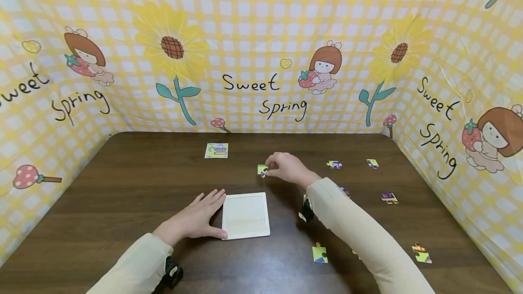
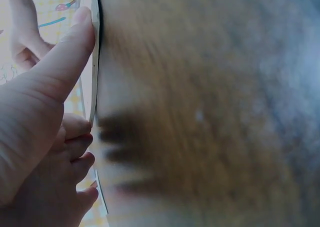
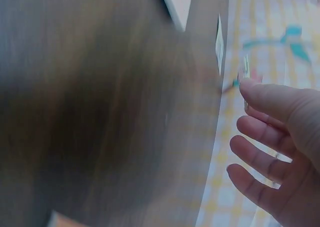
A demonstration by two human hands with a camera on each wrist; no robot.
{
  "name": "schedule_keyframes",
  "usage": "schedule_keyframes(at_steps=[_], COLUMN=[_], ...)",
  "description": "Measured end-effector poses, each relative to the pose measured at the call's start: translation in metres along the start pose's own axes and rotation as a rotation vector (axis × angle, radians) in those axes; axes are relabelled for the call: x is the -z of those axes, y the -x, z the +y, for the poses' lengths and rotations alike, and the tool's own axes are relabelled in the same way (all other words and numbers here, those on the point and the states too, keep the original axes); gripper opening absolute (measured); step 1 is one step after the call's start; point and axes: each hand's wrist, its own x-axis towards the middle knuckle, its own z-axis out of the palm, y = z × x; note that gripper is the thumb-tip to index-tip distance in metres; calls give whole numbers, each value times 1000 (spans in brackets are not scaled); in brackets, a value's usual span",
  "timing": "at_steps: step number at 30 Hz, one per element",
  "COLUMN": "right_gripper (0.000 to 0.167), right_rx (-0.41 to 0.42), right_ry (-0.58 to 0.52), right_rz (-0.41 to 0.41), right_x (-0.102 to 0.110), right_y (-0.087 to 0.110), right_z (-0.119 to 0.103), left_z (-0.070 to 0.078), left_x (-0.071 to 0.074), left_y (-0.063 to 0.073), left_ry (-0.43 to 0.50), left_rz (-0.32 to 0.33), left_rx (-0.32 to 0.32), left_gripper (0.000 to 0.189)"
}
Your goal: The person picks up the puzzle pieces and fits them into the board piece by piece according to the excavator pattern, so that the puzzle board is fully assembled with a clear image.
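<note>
My right hand [image 1: 288, 167] pinches a yellow-green jigsaw piece [image 1: 261, 169] between thumb and forefinger, above the table beyond the tray. In the right wrist view that piece [image 3: 246, 67] shows edge-on, lifted off the surface, with the other fingers loosely bent. A square, white-rimmed puzzle tray [image 1: 267, 214] lies flat in front of me, its pale floor bare. Along its left side rests my left hand [image 1: 198, 217], fingers extended by the far corner and thumb touching the near corner. In the left wrist view the thumb [image 2: 70, 52] lies against the tray's edge.
A small printed picture card [image 1: 216, 150] lies at the back. Loose jigsaw pieces are scattered on the right, among them one near the front [image 1: 320, 254], one at the far right [image 1: 390, 198] and one at the back [image 1: 335, 164]. My right sleeve partly covers several others.
</note>
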Motion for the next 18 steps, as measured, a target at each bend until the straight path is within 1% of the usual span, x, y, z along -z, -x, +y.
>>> schedule_keyframes(at_steps=[9, 13, 18], right_gripper=[23, 20, 15], right_rx=[108, 189, 244], right_ry=[43, 88, 155], right_rz=[-99, -130, -161], right_x=[-13, -24, -35], right_y=[6, 7, 8], right_z=[-48, -60, -70], left_z=[1, 0, -1], left_x=[1, 1, 1], left_y=[0, -1, -2], left_ry=[2, 5, 8], left_rz=[-18, -31, -40], left_rx=[12, 25, 35], left_gripper=[101, 102, 103])
